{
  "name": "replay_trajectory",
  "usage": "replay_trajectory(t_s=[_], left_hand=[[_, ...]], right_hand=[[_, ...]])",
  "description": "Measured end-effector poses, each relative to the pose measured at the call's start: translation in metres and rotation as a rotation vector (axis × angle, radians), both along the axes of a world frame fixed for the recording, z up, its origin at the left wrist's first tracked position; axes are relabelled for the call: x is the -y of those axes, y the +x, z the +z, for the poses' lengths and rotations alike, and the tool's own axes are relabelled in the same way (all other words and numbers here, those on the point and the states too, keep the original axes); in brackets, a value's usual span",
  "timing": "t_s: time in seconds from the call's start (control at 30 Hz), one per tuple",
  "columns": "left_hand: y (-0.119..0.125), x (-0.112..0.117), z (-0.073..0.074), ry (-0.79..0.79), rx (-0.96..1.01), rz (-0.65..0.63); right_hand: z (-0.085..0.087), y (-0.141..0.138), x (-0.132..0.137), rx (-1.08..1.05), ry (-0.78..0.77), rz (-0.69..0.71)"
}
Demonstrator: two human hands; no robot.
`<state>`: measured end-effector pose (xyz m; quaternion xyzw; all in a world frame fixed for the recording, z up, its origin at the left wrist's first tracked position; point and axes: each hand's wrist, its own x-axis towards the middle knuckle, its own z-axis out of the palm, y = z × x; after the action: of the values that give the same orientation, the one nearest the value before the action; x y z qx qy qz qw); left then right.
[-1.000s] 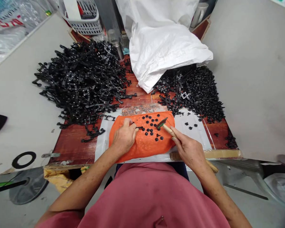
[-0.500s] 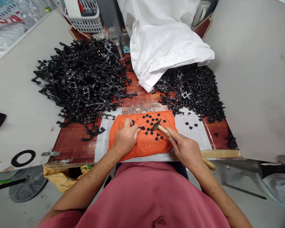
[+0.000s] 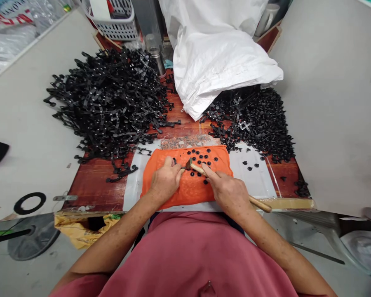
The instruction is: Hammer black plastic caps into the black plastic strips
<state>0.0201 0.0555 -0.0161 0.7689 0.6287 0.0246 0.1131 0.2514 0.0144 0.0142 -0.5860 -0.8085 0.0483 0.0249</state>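
An orange cloth pad (image 3: 188, 187) lies on the wooden table in front of me, with several small black round pieces (image 3: 204, 156) scattered on it. My left hand (image 3: 165, 180) rests on the pad with its fingers pinched on a small black piece at its fingertips. My right hand (image 3: 227, 192) is closed round the wooden handle of a small hammer (image 3: 195, 167). The hammer's head sits low on the pad, right beside my left fingertips.
A big heap of black plastic strips (image 3: 108, 103) covers the table's left. A smaller heap of black parts (image 3: 256, 119) lies on the right, under a white sack (image 3: 219, 53). A basket (image 3: 117, 20) and a metal flask (image 3: 157, 60) stand behind. Grey floor lies on both sides.
My right hand has swung the hammer leftwards and down, from above the middle of the pad to the spot by my left fingertips. My left hand has stayed in place.
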Motion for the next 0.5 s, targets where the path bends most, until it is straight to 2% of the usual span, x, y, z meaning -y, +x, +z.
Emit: replay_trajectory(t_s=[0.13, 0.33, 0.43, 0.5], left_hand=[[-0.002, -0.001, 0.000, 0.021, 0.019, -0.016], [0.000, 0.003, -0.007, 0.045, 0.002, -0.027], [-0.006, -0.004, -0.006, 0.025, 0.013, -0.073], [-0.020, -0.020, 0.008, 0.037, 0.029, -0.092]], right_hand=[[-0.001, -0.002, -0.001, -0.027, 0.019, -0.043], [-0.001, -0.008, -0.007, 0.024, -0.103, -0.048], [-0.002, 0.003, -0.009, -0.175, -0.091, -0.092], [-0.002, 0.016, -0.008, -0.343, -0.059, -0.168]])
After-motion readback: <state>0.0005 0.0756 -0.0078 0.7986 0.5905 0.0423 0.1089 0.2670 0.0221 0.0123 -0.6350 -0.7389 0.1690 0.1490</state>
